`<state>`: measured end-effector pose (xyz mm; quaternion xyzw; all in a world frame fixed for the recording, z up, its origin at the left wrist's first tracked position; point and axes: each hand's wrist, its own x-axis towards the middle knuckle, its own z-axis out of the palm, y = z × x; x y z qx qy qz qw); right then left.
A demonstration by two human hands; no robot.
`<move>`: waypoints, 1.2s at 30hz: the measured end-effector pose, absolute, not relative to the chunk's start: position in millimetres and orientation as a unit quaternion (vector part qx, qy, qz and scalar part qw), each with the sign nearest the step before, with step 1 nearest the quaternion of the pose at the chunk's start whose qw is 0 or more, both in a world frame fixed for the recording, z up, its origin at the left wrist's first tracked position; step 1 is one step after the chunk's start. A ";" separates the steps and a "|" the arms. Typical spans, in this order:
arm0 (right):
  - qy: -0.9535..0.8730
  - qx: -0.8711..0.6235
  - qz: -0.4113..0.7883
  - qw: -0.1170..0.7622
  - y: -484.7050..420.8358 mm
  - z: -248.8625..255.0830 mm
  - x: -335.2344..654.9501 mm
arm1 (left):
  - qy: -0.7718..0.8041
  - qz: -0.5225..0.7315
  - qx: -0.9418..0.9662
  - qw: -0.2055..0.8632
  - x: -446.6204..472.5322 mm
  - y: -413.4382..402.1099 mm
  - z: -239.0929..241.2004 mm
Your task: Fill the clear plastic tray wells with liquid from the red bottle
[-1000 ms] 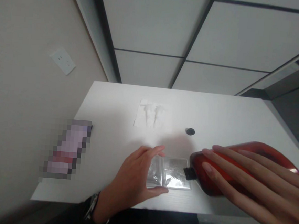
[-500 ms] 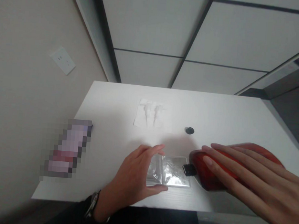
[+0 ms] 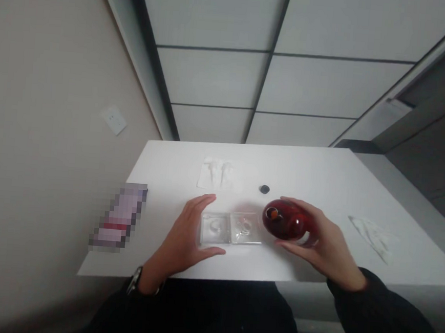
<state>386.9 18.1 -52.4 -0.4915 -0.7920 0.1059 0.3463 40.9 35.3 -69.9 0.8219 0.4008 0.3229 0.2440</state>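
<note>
A clear two-cell plastic case (image 3: 231,229) lies on the white table (image 3: 321,179) near its front edge. My left hand (image 3: 186,235) cups its left end, thumb in front and fingers behind it. My right hand (image 3: 322,241) grips a dark red bottle (image 3: 288,222), tilted with its open mouth toward the right cell of the case. A small black cap (image 3: 264,189) lies just beyond the bottle.
A white folded sheet with two small white pieces (image 3: 216,173) sits farther back. A crumpled white tissue (image 3: 373,235) lies at the right. A blurred purple and red object (image 3: 120,215) rests at the table's left edge by the wall.
The view has pulled back and up. The red bottle has swung from lying low across the right to tilted, its mouth turned toward me; my right hand wraps it rather than lying flat along it.
</note>
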 end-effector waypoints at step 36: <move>-0.610 -0.532 0.188 0.556 13.7 -137.0 377.5 | 0.510 0.267 0.757 0.309 18.4 27.5 -111.1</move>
